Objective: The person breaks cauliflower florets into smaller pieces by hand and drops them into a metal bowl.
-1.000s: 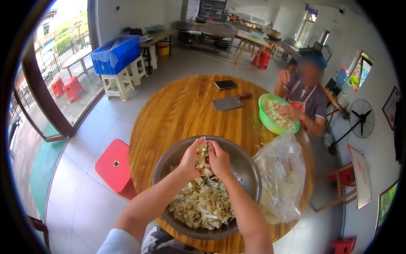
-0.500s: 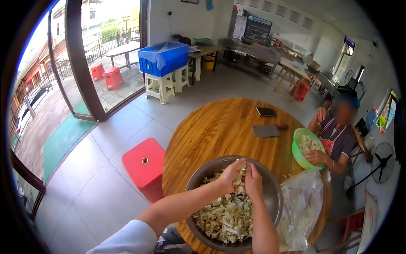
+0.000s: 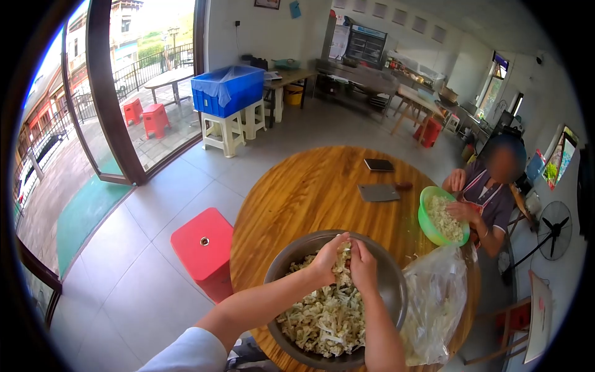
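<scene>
Bowl (image 3: 393,285): loose florets (image 3: 323,321), heaped. One clump (image 3: 342,265) (seemingly unparted, from here) between left hand (image 3: 326,260) and right hand (image 3: 364,265), fingers half-curled round it.

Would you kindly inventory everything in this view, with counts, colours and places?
wooden table: one, brown, centre
metal bowl: one, grey, table's near edge
cauliflower: many pieces, pale, in metal bowl
plastic bag: one, clear, right of metal bowl
green bowl: one, green, table's right side
cleaver: one, grey, table's far side
phone: one, black, beyond cleaver
low stools: at least three, red, left of wooden table and outdoors
plastic stools: at least two, white, background left
crate: one, blue, on plastic stools
bucket: one, yellow, background
fan: one, black, right side
co-worker: one, dark top, at green bowl
left hand: one, bare, gripping cauliflower
right hand: one, bare, gripping cauliflower
</scene>
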A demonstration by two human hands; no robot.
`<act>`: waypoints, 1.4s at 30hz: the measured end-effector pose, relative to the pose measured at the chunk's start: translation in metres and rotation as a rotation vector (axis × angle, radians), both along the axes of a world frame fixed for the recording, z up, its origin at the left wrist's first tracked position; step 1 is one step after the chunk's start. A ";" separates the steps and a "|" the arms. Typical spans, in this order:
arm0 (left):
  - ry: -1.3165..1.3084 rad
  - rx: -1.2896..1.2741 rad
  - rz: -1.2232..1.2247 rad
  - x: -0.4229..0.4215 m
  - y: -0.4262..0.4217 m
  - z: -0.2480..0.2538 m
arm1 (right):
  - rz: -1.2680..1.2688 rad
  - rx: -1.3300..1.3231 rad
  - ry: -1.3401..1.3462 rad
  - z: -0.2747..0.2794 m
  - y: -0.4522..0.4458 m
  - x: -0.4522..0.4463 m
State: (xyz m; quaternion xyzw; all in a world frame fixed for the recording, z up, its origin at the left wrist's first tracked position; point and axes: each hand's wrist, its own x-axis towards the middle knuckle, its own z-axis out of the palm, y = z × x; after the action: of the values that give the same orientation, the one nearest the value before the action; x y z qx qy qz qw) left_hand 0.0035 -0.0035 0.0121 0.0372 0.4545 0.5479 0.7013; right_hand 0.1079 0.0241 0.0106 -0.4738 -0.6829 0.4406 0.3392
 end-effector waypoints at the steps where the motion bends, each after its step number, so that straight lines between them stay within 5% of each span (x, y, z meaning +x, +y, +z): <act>1: 0.022 -0.020 0.011 0.002 -0.007 0.017 | -0.004 -0.007 0.013 -0.001 0.000 -0.001; 10: -0.150 0.106 -0.007 -0.001 0.001 -0.001 | 0.002 0.000 0.015 -0.001 0.000 0.000; 17: -0.134 0.096 0.004 -0.001 -0.003 0.007 | -0.006 0.039 -0.006 -0.008 0.006 0.001; 20: 0.118 -0.118 0.094 0.002 -0.007 0.027 | 0.002 -0.004 -0.009 -0.003 0.003 -0.001; 21: -0.080 0.063 0.015 -0.002 -0.004 0.020 | 0.003 -0.026 0.001 0.002 0.001 -0.001; 24: -0.111 0.114 -0.037 -0.003 -0.003 0.010 | -0.005 -0.009 -0.019 0.005 0.001 0.001; 42: -0.019 0.085 -0.067 -0.003 -0.003 0.008 | 0.009 -0.060 0.042 0.002 0.001 0.001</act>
State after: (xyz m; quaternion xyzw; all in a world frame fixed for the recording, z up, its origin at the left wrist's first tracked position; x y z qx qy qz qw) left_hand 0.0004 -0.0070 0.0201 0.0771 0.4227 0.5434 0.7212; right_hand 0.1087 0.0249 0.0125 -0.4712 -0.6642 0.4723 0.3373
